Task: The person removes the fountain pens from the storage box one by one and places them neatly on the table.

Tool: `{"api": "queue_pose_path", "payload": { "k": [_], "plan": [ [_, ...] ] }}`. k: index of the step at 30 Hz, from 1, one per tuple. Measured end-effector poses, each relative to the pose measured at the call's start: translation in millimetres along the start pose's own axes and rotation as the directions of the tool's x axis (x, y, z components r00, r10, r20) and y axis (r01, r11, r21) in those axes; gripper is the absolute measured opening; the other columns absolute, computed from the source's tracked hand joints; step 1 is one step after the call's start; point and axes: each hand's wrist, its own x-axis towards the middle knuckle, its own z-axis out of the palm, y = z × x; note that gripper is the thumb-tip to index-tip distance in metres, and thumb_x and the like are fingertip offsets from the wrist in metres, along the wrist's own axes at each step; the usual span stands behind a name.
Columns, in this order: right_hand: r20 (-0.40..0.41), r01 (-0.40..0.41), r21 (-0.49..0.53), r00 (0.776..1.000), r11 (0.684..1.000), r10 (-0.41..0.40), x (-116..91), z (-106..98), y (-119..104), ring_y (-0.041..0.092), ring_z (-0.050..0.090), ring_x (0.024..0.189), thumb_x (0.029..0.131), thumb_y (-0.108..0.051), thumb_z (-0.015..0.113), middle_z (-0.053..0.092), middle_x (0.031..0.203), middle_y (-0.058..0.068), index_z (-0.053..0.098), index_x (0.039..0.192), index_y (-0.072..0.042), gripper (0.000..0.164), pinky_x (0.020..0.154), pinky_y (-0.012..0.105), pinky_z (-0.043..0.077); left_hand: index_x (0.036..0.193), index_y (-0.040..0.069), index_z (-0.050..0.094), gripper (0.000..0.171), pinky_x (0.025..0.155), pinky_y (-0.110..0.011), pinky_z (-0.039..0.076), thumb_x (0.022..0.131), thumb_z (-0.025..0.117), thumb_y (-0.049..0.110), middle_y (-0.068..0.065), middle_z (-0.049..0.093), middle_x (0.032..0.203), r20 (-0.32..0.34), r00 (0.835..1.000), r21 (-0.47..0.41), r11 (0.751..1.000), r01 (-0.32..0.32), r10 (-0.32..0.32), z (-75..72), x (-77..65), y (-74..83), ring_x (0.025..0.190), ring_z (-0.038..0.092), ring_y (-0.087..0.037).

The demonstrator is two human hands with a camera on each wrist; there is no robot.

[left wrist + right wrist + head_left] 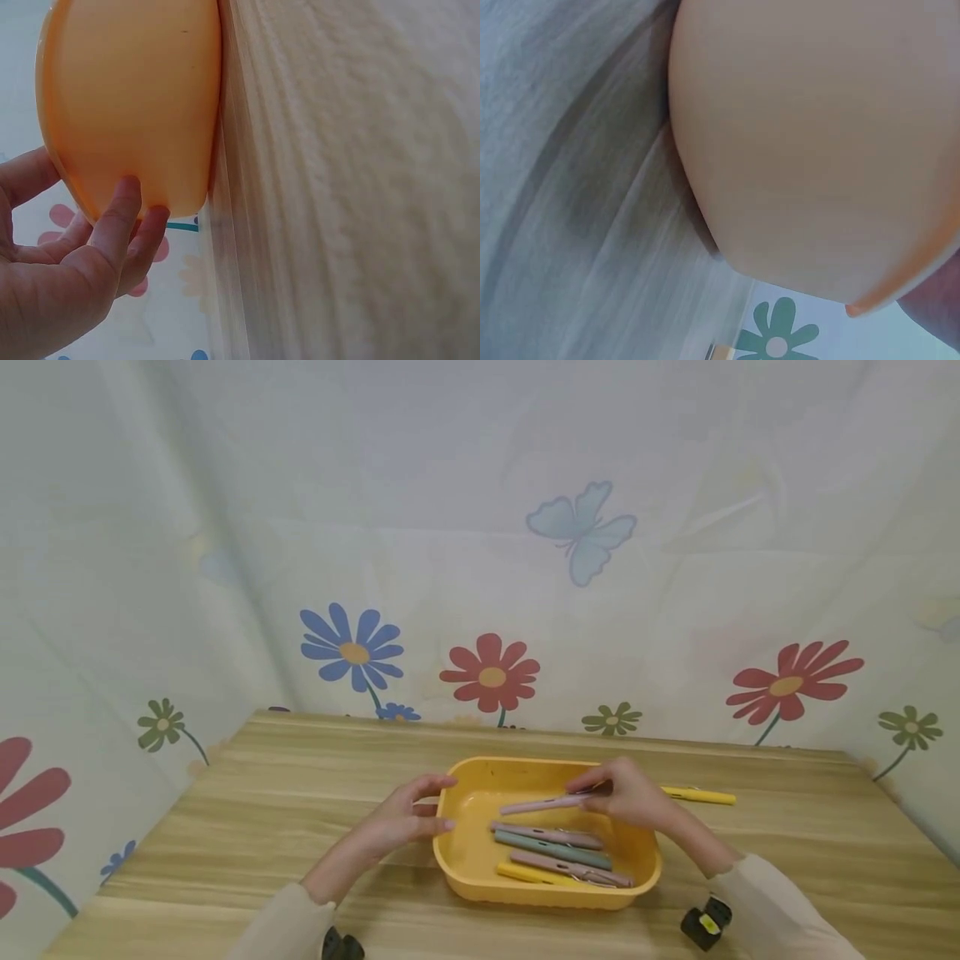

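A yellow plastic basin (540,895) stands on the table before me. My left hand (397,814) grips its left rim; in the left wrist view, fingers (118,217) lie against the outer wall (127,112). Over the basin's right part, my right hand (630,795) pinches a light purple pen (536,806), its free end pointing left. Inside lie a mauve pen (547,834), a grey-green pen (555,848), another mauve pen (570,867) and a yellow pen (536,874). The right wrist view is mostly filled by the basin's outside (817,150).
Another yellow pen (701,796) lies on the wood-grain table (300,810), right of the basin and partly behind my right hand. A flower-printed curtain (420,568) hangs along the table's back edge and at both sides.
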Motion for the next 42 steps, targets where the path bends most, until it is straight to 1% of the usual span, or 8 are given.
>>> {"api": "queue_pose_path", "payload": {
  "k": [5,10,19,23,25,32,36,42],
  "plan": [
    [-0.019,-0.041,0.053,0.999,0.998,0.042,-3.3,-4.6,-0.5,0.008,0.062,0.069,0.076,0.000,0.070,0.069,0.090,0.015,0.068,0.096,0.007,0.022,0.055,0.022,0.052,0.131,-0.002,0.040,0.055,0.085,-0.039,0.050,0.082,0.063,0.004,-0.025,0.036,0.136,0.004,1.000,0.021,1.000,-0.001,0.000,0.0,-1.0,2.2,0.117,0.044,-0.042],
    [-0.014,-0.073,0.096,0.997,0.993,0.075,-6.7,-9.5,-1.8,0.006,0.061,0.069,0.076,-0.001,0.070,0.068,0.091,0.016,0.067,0.097,0.009,0.024,0.056,0.022,0.052,0.131,-0.002,0.040,0.055,0.085,-0.040,0.050,0.081,0.063,0.003,-0.025,0.036,0.136,-0.004,1.000,0.022,1.000,0.004,-0.004,0.7,-1.3,2.8,0.117,0.044,-0.043],
    [0.011,-0.049,0.123,0.999,0.991,0.048,-11.4,-17.9,-3.5,0.006,0.060,0.073,0.077,0.002,0.067,0.067,0.093,0.019,0.065,0.099,0.011,0.024,0.059,0.022,0.053,0.131,-0.002,0.041,0.054,0.084,-0.040,0.050,0.081,0.063,0.001,-0.024,0.037,0.135,-0.024,1.000,0.015,1.000,0.004,-0.003,-0.7,-1.7,4.6,0.116,0.045,-0.042],
    [0.003,-0.027,0.148,1.000,0.989,0.027,-17.1,-22.2,-1.3,0.004,0.059,0.072,0.077,0.001,0.067,0.066,0.094,0.021,0.064,0.098,0.013,0.024,0.058,0.021,0.052,0.130,-0.004,0.040,0.054,0.085,-0.040,0.050,0.082,0.063,0.002,-0.026,0.037,0.135,-0.002,1.000,0.010,1.000,-0.016,0.016,-1.7,-1.5,4.0,0.117,0.045,-0.043],
    [0.001,-0.035,0.161,0.999,0.986,0.035,-20.7,-25.3,-0.5,0.003,0.058,0.070,0.078,0.000,0.068,0.065,0.095,0.022,0.064,0.099,0.013,0.025,0.057,0.021,0.052,0.130,-0.005,0.039,0.055,0.085,-0.040,0.050,0.082,0.063,0.002,-0.026,0.036,0.135,0.011,1.000,0.005,1.000,-0.022,0.022,-1.9,-1.6,3.0,0.117,0.044,-0.044],
    [-0.025,-0.132,0.164,0.990,0.978,0.138,-34.2,-40.7,0.9,0.004,0.061,0.076,0.080,-0.005,0.067,0.064,0.101,0.024,0.063,0.103,0.011,0.029,0.063,0.022,0.053,0.131,-0.003,0.040,0.055,0.084,-0.040,0.050,0.081,0.064,0.002,-0.026,0.037,0.135,-0.005,1.000,0.008,1.000,-0.008,0.008,0.2,-2.5,1.8,0.116,0.045,-0.043],
    [-0.039,-0.171,0.162,0.983,0.972,0.179,-44.4,-49.2,5.8,0.004,0.063,0.077,0.080,-0.006,0.068,0.064,0.101,0.025,0.062,0.104,0.012,0.031,0.065,0.023,0.054,0.130,-0.003,0.041,0.054,0.084,-0.040,0.050,0.081,0.064,0.001,-0.025,0.037,0.135,-0.006,1.000,0.013,1.000,0.008,-0.008,0.4,-3.4,1.2,0.116,0.045,-0.042],
    [-0.091,-0.227,0.167,0.965,0.960,0.244,-60.0,-66.3,14.4,0.007,0.065,0.075,0.080,-0.006,0.068,0.064,0.099,0.024,0.061,0.106,0.013,0.034,0.065,0.025,0.055,0.130,0.000,0.042,0.055,0.085,-0.040,0.050,0.081,0.065,0.004,-0.023,0.039,0.135,-0.008,1.000,0.018,1.000,0.005,-0.005,-0.6,-2.4,-0.1,0.117,0.046,-0.041]
  ]
}}
